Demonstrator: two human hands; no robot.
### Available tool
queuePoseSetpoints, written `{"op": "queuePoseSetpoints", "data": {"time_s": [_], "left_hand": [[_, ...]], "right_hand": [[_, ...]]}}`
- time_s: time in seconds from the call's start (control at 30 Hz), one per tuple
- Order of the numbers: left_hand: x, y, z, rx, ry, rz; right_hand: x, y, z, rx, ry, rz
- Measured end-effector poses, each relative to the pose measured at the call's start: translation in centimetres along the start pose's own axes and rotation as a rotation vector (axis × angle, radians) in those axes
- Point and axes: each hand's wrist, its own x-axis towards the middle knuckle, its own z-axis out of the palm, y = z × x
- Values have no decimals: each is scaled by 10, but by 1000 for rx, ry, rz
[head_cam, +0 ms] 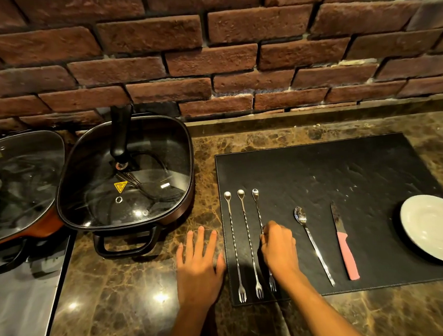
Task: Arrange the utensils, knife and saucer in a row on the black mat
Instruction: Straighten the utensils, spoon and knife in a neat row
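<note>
Fingertips (264, 230) of right hand (278, 246) pinched, seemingly, on third bar spoon (258, 212), beside two others (243, 235) at black mat (349, 167) left edge; left hand (198, 266) spread flat, empty, on counter (135, 296). Likely straightening this piece; next, evening gaps toward teaspoon (311, 240), knife (344, 245), saucer (438, 229); wide bare mat behind.

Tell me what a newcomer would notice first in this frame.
Probably the black mat with its neat row: three long bar spoons, a spoon, a pink-handled knife and a white saucer at the right. The right hand pinches the third bar spoon; the left hand lies flat on the counter.
</note>
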Motion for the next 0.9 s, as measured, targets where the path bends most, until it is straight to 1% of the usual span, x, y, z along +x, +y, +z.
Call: {"op": "queuePoseSetpoints", "data": {"time_s": [0.23, 0.37, 0.47, 0.53, 0.63, 0.77, 0.9], "left_hand": [[0, -1, 2, -28, -5, -4], [-2, -3, 3, -27, 2, 3], [-1, -4, 4, -35, -9, 10], [-2, -4, 5, -35, -20, 8], [-1, -5, 5, -32, -33, -2], [-1, -2, 3, -32, -46, -12], [-1, -2, 2, -31, -46, -10]], "right_hand": [[2, 4, -3, 68, 28, 8], [1, 25, -19, 120, 159, 34], [0, 53, -33, 84, 246, 80], [-1, 71, -41, 69, 237, 114], [-2, 85, -45, -16, 155, 179], [-3, 86, -44, -67, 135, 149], [-2, 78, -42, -30, 134, 113]]}}
